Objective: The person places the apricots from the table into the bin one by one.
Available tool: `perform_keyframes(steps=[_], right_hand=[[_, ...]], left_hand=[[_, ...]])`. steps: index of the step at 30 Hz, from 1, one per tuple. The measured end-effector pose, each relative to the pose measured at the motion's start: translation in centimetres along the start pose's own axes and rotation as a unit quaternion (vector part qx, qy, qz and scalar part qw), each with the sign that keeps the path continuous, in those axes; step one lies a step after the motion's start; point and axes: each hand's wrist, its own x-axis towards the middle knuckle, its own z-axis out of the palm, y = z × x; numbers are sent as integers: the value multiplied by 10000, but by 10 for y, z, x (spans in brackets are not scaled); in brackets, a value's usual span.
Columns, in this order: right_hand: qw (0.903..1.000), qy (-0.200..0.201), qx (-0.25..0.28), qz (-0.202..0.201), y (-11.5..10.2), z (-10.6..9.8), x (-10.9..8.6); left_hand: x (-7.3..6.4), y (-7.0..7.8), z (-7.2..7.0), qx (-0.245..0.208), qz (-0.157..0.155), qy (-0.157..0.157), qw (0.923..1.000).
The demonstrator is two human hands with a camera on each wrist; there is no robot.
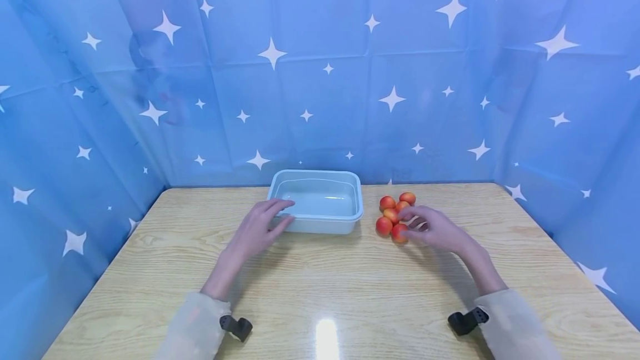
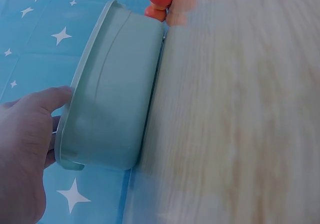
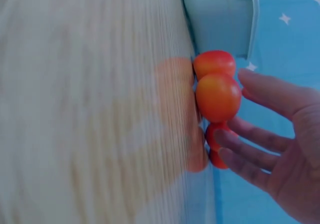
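Head view: we're looking down at a wooden table (image 1: 300,282) with a star-print curtain (image 1: 320,99) hanging behind it. Light blue basin (image 1: 320,226) is standing upright by the far edge. Six red-orange fruits (image 1: 384,226) are lying in a tight cluster on the bare wood, just right of the basin and apart from it. Left hand (image 1: 255,229) is hanging over the basin's near left corner, thumb and index well parted, index pointing in over the rim. Right hand (image 1: 435,229) is bending its fingers loosely at the right side of the cluster, thumb by the nearest fruit. Both sleeves are carrying a small black wrist camera (image 1: 236,328).

Left wrist view: we're seeing the basin side-on, its base resting on the table. Thumb tip is lining up with the rim; other fingers are partly hiding behind it. Fingers are looking relaxed and spread rather than clamping; we can't tell whether they're touching the rim. Some fruits are showing past the basin's far end.

Right wrist view: we're seeing the fingers spreading around the cluster, thumb on one side, fingers on the other, gap wide. They're holding nothing clear of the table. Fingertips are overlapping the fruits; we can't tell actual contact.
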Motion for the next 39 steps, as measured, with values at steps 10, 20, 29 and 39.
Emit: perform_keyframes(steps=[10, 20, 29, 39], right_hand=[[9996, -272, -121, 1, 4, 0, 0], [9988, -444, -183, 22, 4, 2, 2], [9981, -505, -260, 238, 2, 3, 3], [9994, -317, -145, 90, -1, -3, -1]], left_hand=[[1, -1, 6, -129, -188, -8, 9997], [1, -3, 8, -267, -195, 61, 9994], [-1, -3, 9, -532, -348, 61, 9980], [-1, -2, 9, -661, -618, -28, 9959]])
